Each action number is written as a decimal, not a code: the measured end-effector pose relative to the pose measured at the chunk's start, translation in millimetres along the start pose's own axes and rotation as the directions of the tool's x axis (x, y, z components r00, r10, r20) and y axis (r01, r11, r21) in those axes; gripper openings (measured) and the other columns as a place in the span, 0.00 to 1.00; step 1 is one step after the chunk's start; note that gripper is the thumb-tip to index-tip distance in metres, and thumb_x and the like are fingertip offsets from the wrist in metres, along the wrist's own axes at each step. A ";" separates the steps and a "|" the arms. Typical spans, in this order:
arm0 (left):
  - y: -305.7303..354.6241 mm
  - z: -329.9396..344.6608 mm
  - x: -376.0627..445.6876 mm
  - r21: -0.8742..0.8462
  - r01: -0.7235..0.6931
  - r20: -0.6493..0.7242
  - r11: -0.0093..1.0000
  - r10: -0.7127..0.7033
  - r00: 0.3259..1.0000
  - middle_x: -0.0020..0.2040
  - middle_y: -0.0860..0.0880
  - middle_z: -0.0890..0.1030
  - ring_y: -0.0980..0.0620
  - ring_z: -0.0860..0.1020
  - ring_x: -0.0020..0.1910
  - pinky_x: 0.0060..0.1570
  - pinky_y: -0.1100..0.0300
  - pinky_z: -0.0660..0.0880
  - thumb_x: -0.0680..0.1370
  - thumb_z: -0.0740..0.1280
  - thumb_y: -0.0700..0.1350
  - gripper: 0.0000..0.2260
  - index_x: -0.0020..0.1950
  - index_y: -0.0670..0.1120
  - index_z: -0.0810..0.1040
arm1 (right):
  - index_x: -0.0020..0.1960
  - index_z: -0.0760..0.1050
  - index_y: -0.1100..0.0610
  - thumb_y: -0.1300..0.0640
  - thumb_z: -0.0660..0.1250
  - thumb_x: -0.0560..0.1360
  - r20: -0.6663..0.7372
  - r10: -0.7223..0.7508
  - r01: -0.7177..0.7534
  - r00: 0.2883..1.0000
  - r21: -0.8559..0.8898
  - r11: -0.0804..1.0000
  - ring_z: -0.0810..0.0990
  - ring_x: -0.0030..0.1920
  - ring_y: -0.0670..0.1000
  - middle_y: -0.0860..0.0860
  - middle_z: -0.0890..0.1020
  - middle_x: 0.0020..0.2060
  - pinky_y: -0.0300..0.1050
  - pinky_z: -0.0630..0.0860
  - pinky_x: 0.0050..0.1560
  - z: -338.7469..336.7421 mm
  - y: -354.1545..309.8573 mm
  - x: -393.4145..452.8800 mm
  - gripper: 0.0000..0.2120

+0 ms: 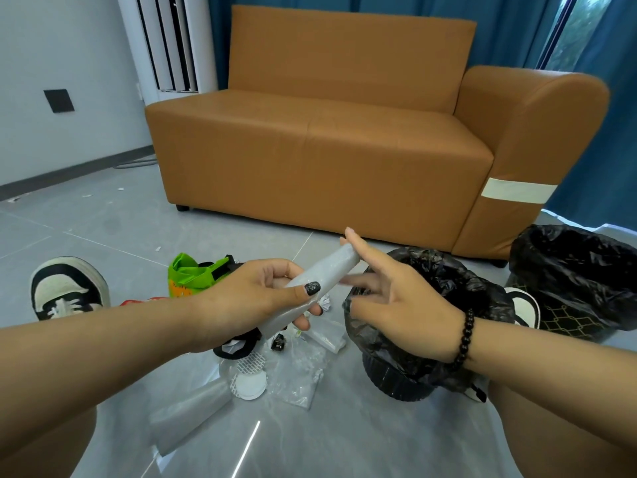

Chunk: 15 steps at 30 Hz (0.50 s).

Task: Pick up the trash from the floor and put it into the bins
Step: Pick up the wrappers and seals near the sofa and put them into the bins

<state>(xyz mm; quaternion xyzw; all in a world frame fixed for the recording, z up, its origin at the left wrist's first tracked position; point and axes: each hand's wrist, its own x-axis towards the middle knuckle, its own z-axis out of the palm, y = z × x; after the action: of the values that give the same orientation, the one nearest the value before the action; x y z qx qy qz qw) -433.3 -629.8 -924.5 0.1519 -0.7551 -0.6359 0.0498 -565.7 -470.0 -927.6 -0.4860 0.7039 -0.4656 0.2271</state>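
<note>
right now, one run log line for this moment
left hand grips plastic piece | right hand open, index finger touching its far end | above bin | litter on floor

Your left hand (255, 298) grips the lower part of a rolled plastic sheet (320, 281), which slants up to the right; your right hand (389, 298) touches its upper end with straight fingers. Under your right hand stands the near bin (431, 339), and the far bin (579, 281) stands to its right, against the sofa's arm. The sofa (327, 150) sits behind both hands. Below your left hand, the litter pile (286, 360) lies on the floor (103, 229), left of the near bin. A crumpled bag (191, 274) lies behind your left hand, and your left shoe (67, 288) rests further left.
</note>
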 end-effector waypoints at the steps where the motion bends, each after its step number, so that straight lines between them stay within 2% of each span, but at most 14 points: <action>1: 0.7 0.0 1.5 -0.008 -0.003 -0.001 1.000 0.003 1.000 0.44 0.44 0.85 0.52 0.81 0.35 0.39 0.58 0.74 0.72 0.68 0.48 0.14 0.51 0.39 0.76 | 0.74 0.55 0.40 0.67 0.64 0.75 -0.030 0.000 0.002 1.000 0.063 0.998 0.79 0.59 0.49 0.46 0.77 0.58 0.56 0.77 0.59 -1.5 -1.1 1.2 0.36; 2: 2.2 0.5 3.6 -0.015 -0.008 -0.002 1.000 0.008 1.000 0.44 0.44 0.85 0.52 0.81 0.35 0.39 0.59 0.75 0.72 0.68 0.47 0.13 0.51 0.40 0.76 | 0.73 0.61 0.42 0.67 0.64 0.76 -0.074 -0.002 0.009 0.997 0.107 0.994 0.82 0.55 0.50 0.51 0.80 0.55 0.56 0.78 0.56 -3.8 -3.4 2.8 0.32; 3: 4.6 1.8 6.7 -0.020 -0.016 -0.007 1.000 0.016 1.000 0.45 0.43 0.85 0.52 0.81 0.35 0.39 0.60 0.75 0.73 0.68 0.46 0.12 0.51 0.40 0.76 | 0.70 0.66 0.44 0.68 0.64 0.76 -0.127 -0.006 0.025 0.992 0.145 0.989 0.83 0.52 0.50 0.55 0.80 0.57 0.54 0.80 0.54 -6.8 -6.7 4.9 0.28; 5: 11.4 6.1 14.2 -0.007 -0.043 -0.020 0.999 0.043 0.999 0.45 0.44 0.85 0.52 0.81 0.35 0.35 0.63 0.75 0.76 0.67 0.43 0.08 0.52 0.40 0.76 | 0.62 0.74 0.46 0.68 0.64 0.76 -0.242 -0.014 0.069 0.970 0.219 0.973 0.84 0.46 0.50 0.54 0.78 0.60 0.48 0.82 0.47 -14.2 -12.9 9.1 0.22; 6: 14.4 8.7 18.4 0.008 -0.059 -0.023 0.998 0.059 0.998 0.45 0.44 0.85 0.52 0.81 0.36 0.35 0.63 0.74 0.77 0.67 0.42 0.08 0.53 0.40 0.76 | 0.59 0.76 0.47 0.68 0.65 0.75 -0.283 -0.014 0.086 0.959 0.244 0.966 0.85 0.43 0.50 0.53 0.79 0.57 0.46 0.82 0.44 -17.9 -14.6 11.1 0.20; 8: 18.7 15.7 27.9 0.033 -0.085 -0.014 0.996 0.086 0.996 0.46 0.44 0.85 0.52 0.81 0.37 0.39 0.60 0.73 0.78 0.66 0.43 0.09 0.55 0.39 0.76 | 0.57 0.78 0.48 0.69 0.66 0.75 -0.344 -0.002 0.096 0.939 0.255 0.962 0.84 0.39 0.50 0.50 0.82 0.49 0.44 0.82 0.40 -26.7 -14.1 13.5 0.19; 10: 20.2 21.9 36.6 0.031 -0.103 -0.010 0.994 0.104 0.995 0.47 0.44 0.85 0.53 0.82 0.37 0.42 0.57 0.72 0.77 0.67 0.44 0.10 0.55 0.39 0.76 | 0.59 0.77 0.51 0.70 0.66 0.74 -0.383 0.023 0.090 0.923 0.274 0.957 0.83 0.36 0.49 0.42 0.83 0.39 0.43 0.82 0.38 -35.6 -11.2 14.7 0.19; 11: 20.5 25.5 41.8 0.028 -0.109 -0.012 0.994 0.109 0.994 0.46 0.44 0.85 0.53 0.82 0.36 0.43 0.57 0.72 0.77 0.67 0.43 0.10 0.55 0.39 0.76 | 0.59 0.76 0.52 0.70 0.67 0.74 -0.394 0.042 0.081 0.918 0.292 0.953 0.83 0.35 0.49 0.42 0.83 0.37 0.43 0.82 0.38 -41.0 -8.8 14.4 0.19; 13: 19.9 31.5 50.0 0.024 -0.118 -0.025 0.993 0.119 0.993 0.44 0.45 0.85 0.53 0.82 0.35 0.42 0.56 0.72 0.77 0.68 0.43 0.08 0.53 0.40 0.77 | 0.60 0.74 0.54 0.71 0.68 0.72 -0.372 0.081 0.052 0.925 0.333 0.941 0.83 0.36 0.49 0.46 0.83 0.39 0.43 0.82 0.38 -48.8 -4.0 12.3 0.20; 15: 19.4 39.3 59.3 0.027 -0.126 -0.024 0.992 0.127 0.992 0.41 0.47 0.85 0.55 0.81 0.34 0.36 0.58 0.69 0.77 0.68 0.43 0.06 0.51 0.42 0.77 | 0.57 0.76 0.55 0.71 0.68 0.71 -0.342 0.102 0.022 0.934 0.339 0.940 0.83 0.38 0.48 0.52 0.83 0.43 0.41 0.81 0.37 -55.9 2.9 9.2 0.18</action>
<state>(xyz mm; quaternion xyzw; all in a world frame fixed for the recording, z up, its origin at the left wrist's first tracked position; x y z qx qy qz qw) -503.3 -607.2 -919.9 0.1126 -0.7706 -0.6196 0.0980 -614.1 -453.6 -903.0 -0.3332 0.6528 -0.6544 0.1860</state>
